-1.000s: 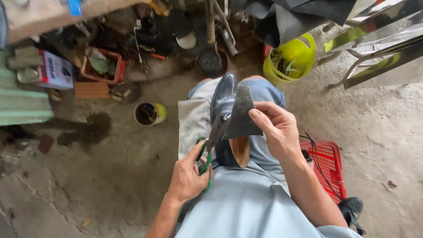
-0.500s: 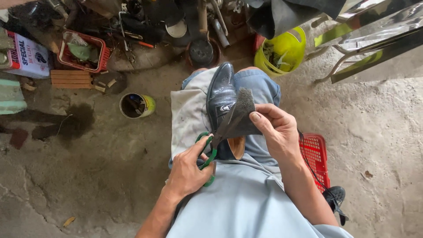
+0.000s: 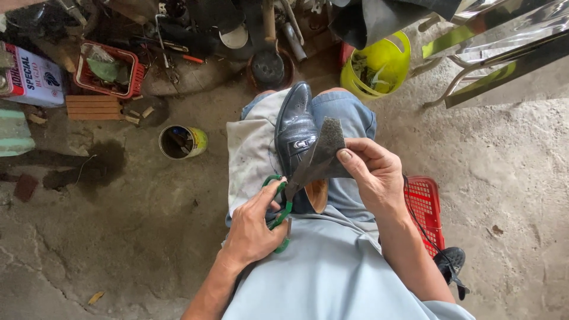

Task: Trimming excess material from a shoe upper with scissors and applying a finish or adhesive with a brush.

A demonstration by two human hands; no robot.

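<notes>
A black leather dress shoe point(image 3: 294, 133) with a metal buckle lies across my lap on a pale cloth point(image 3: 252, 151). My right hand point(image 3: 370, 172) pinches a dark grey piece of sole material point(image 3: 327, 148) above the shoe. My left hand point(image 3: 255, 228) grips green-handled scissors point(image 3: 283, 204), whose blades reach up into the lower edge of the grey piece.
An open tin can point(image 3: 181, 142) stands on the concrete floor at the left. A yellow bucket point(image 3: 379, 65), a red basket point(image 3: 109, 68) and cluttered tools lie at the back. A red crate point(image 3: 424, 204) sits under my right arm, metal frames point(image 3: 504, 53) at right.
The view has shifted slightly, so the clutter at the back sits lower. The scissors have worked further along the grey piece; both hands keep their hold.
</notes>
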